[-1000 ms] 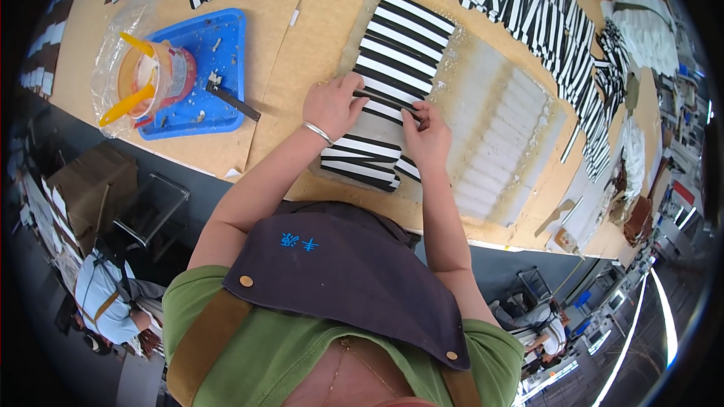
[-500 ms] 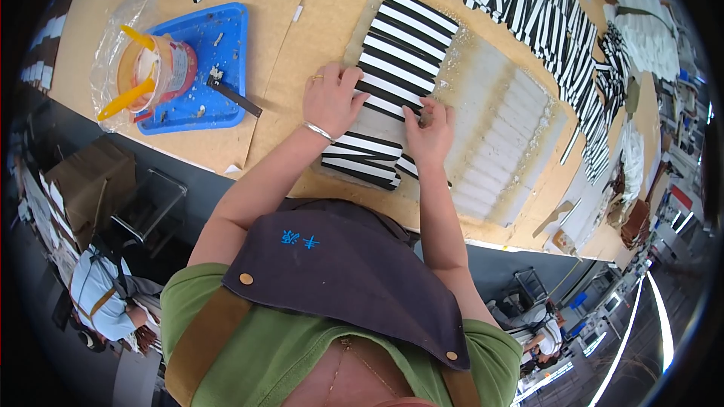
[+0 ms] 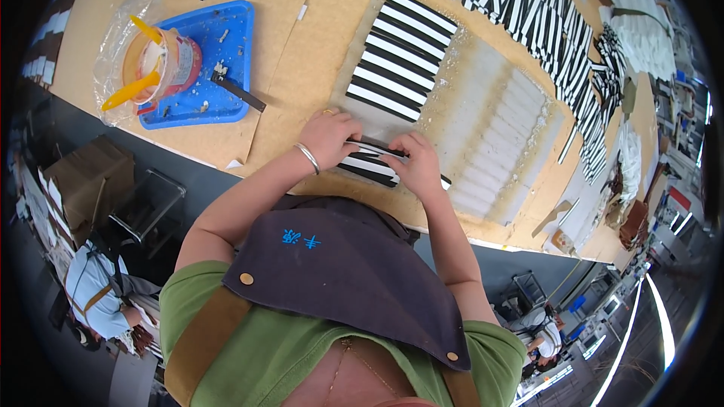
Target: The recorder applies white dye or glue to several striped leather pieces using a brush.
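Note:
Near the table's front edge, my left hand (image 3: pixel 328 138) and my right hand (image 3: pixel 413 162) pinch the two ends of a black-and-white strip (image 3: pixel 375 142). Its ends are partly covered by my fingers. Several loose strips (image 3: pixel 369 171) lie just below it, under and beside my hands. Further up, a row of black-and-white strips (image 3: pixel 401 56) lies edge to edge on a greyish sheet (image 3: pixel 377 122). A bare band of that sheet separates the row from my hands.
At the left, a blue tray (image 3: pixel 243 53) holds a plastic tub (image 3: pixel 183 60) with yellow-handled tools (image 3: pixel 132 90); a dark flat stick (image 3: pixel 240 94) crosses its rim. A long heap of striped strips (image 3: pixel 528 11) curves along the far and right side. People work behind at both lower sides.
Both hands have left the row and moved toward me, to the loose strips. They have taken hold of one strip there. The row now lies uncovered.

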